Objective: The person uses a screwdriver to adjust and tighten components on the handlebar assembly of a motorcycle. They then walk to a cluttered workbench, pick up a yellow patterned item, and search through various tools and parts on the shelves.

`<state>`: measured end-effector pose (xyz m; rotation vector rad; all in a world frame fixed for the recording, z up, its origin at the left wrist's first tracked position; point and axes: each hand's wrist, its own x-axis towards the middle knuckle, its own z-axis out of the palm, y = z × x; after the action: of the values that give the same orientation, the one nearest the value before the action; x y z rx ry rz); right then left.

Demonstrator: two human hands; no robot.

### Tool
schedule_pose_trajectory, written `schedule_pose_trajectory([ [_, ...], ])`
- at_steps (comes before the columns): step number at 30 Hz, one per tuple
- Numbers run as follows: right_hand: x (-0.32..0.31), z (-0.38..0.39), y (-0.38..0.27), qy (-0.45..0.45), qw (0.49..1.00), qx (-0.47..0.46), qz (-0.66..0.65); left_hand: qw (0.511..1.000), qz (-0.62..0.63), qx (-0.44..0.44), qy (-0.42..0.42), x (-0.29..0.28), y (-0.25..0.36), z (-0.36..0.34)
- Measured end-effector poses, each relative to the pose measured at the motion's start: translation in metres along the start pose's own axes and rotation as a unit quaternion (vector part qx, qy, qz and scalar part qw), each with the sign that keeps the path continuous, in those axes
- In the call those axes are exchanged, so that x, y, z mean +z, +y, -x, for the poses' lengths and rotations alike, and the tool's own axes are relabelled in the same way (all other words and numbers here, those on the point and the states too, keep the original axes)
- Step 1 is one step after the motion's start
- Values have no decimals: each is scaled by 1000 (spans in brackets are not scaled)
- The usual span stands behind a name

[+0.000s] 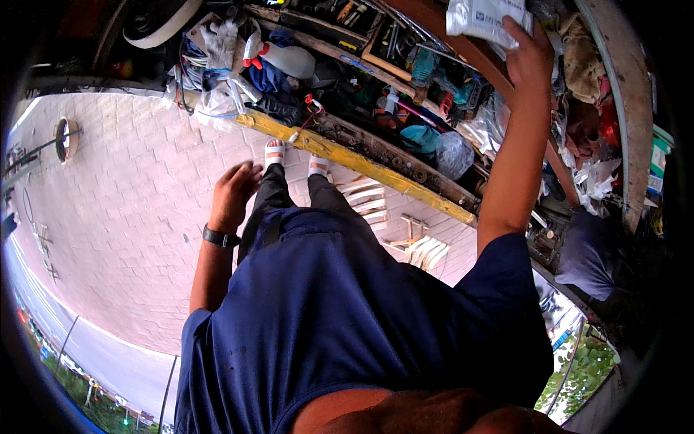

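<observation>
High at the upper right, my right hand (530, 58) is closed on a white plastic packet (483, 20) with print on it. That arm is stretched up past a brown metal post, above the cluttered bench. Down by my left thigh hangs my left hand (233, 194), its fingers loosely bent and a little apart, with nothing visible in it. A dark watch (220, 236) is on that wrist.
A yellow-painted beam (361, 168) edges the bench just beyond my feet. Behind it lie a white spray bottle (285, 59), teal power tools (426, 69), a clear plastic bag (455, 155) and wooden tool trays. A slatted wooden stool (428, 252) stands on the paving below.
</observation>
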<state>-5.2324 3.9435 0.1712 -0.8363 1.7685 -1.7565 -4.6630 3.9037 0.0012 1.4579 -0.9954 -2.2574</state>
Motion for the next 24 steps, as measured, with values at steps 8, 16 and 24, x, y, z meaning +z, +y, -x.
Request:
schedule_pose_trajectory([
  [8,90,152,-13,-142,985,81,-45,969,88,152,-171,141,96,8],
  [16,167,223,1,-192,968,145,-63,945,234,204,-103,141,69,17],
  [24,191,231,3,-233,955,181,-23,926,294,223,-73,129,52,23],
])
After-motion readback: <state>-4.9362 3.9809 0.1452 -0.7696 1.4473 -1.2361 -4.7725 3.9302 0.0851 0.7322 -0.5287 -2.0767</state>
